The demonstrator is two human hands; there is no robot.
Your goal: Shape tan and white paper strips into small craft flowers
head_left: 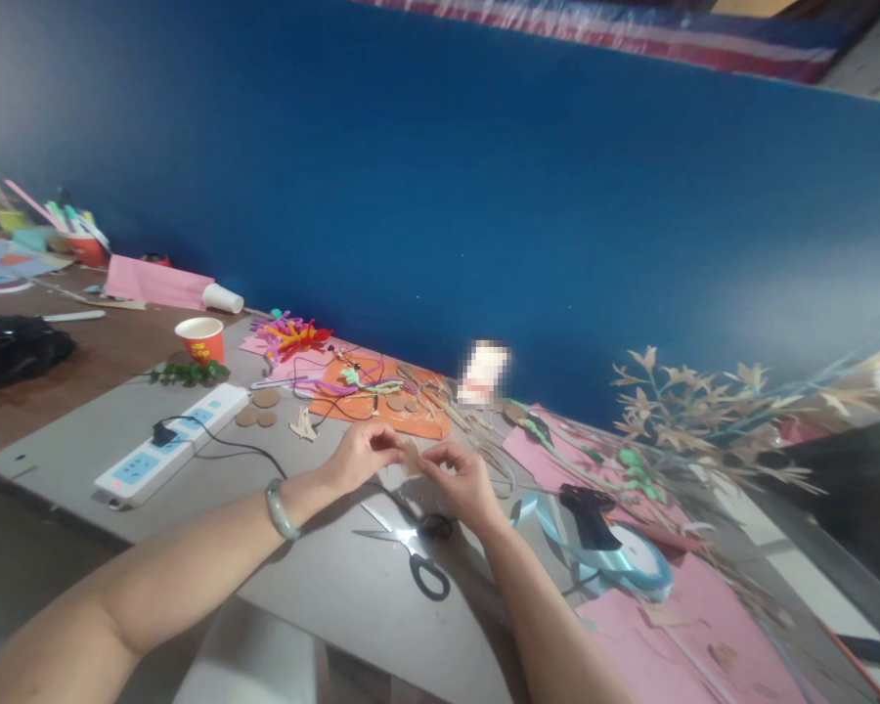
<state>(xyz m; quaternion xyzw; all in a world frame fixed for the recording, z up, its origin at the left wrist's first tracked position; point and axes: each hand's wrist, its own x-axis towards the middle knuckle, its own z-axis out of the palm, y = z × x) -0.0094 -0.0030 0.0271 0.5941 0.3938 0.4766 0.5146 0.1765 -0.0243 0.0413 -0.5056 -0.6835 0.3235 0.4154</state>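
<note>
Between the fingertips of both hands is a small, thin, pale tan piece (411, 456), too blurred to name more exactly. My left hand (367, 458), with a jade-green bangle (284, 508) on its wrist, pinches its left side. The right side is pinched by my right hand (461, 479). Below the hands, scissors (409, 538) with dark handles lie with blades apart on the grey table (323, 577). A black glue gun (591, 515) rests to the right by a roll of light blue ribbon (635, 562).
A white power strip (172, 445) with a plugged-in black cable lies left, near a red paper cup (200, 342) and round wooden slices (256, 416). Coloured pipe cleaners (293, 337) and orange paper (411, 416) sit behind. Dried-leaf branches (675, 391) reach in from the right over pink paper (696, 626).
</note>
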